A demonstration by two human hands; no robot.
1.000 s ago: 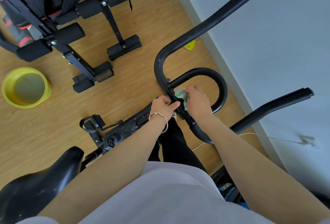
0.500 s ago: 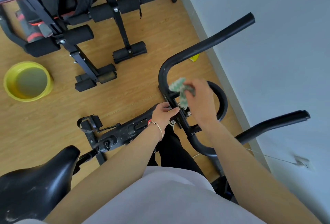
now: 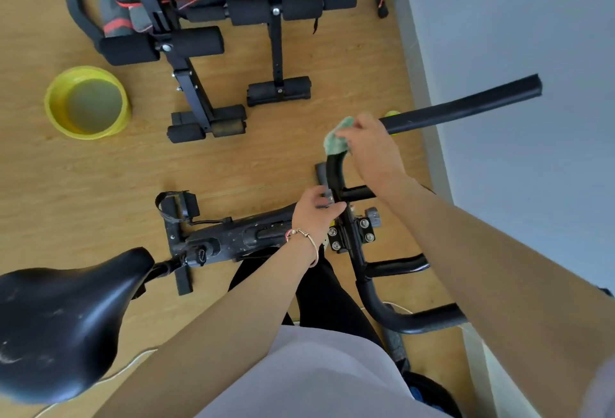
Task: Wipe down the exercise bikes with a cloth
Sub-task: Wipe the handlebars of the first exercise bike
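A black exercise bike stands below me, its saddle (image 3: 56, 321) at lower left and its curved handlebar (image 3: 462, 108) reaching right toward the wall. My right hand (image 3: 372, 147) holds a green cloth (image 3: 336, 137) pressed on the handlebar's upper bend. My left hand (image 3: 316, 209), with a bracelet on the wrist, grips the handlebar stem near the clamp bolts (image 3: 352, 234). The bike frame (image 3: 239, 237) and a strapped pedal (image 3: 176, 207) lie below on the left.
A yellow basin (image 3: 87, 103) of water sits on the wooden floor at left. A black sit-up bench with foam rollers (image 3: 196, 41) stands behind the bike. A pale wall (image 3: 532, 34) runs along the right. A white cable (image 3: 129, 361) trails on the floor.
My right hand has carried the cloth from the handlebar's centre loop up along the bar to its upper bend. My left hand stays at the stem. The view has tilted further down.
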